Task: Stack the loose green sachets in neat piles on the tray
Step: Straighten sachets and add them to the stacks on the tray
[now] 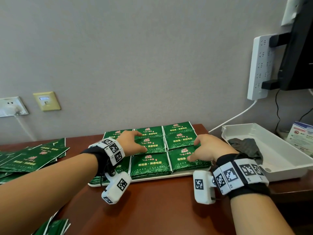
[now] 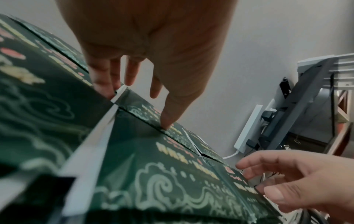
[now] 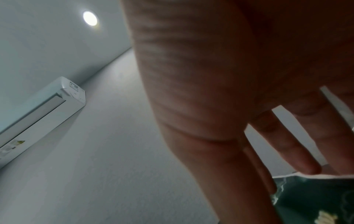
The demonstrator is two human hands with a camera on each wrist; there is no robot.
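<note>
On brown desk [image 1: 152,209], tray [image 1: 183,174] by grey wall [image 1: 152,56].

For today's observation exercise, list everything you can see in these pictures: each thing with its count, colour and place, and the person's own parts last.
sachet piles: about nine, green, in rows on the tray
tray: one, white, middle of the desk
loose sachets: a heap, green, left on the desk; a few more at the near left edge
desk: one, red-brown, against the wall
bin: one, white, right of the tray, dark cloth inside
power strip: one, white, on the wall at right
wall sockets: two plates, white and beige, left wall
air conditioner: one, white, high on the wall
left hand: fingertips on the middle pile
right hand: fingers spread on the right piles
</note>
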